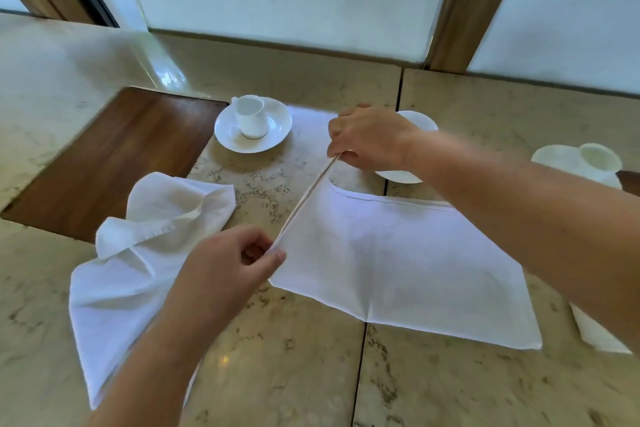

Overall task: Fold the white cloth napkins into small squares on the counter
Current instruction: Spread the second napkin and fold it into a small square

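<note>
Napkin point(398, 263) mid-fold, left edge pinched taut between left hand point(228, 263) and right hand point(367, 139), crumpled napkin point(138, 253) at left untouched, no finished squares yet.

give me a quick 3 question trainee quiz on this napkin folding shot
1. True or false: both hands pinch the same edge of the flat napkin.
2. Which lies under the left forearm? A) the crumpled napkin B) a saucer C) the wooden inlay
3. Fill in: the cup stands on a ____.

Key
1. True: the left hand and right hand hold its raised left edge taut.
2. A
3. saucer
</note>
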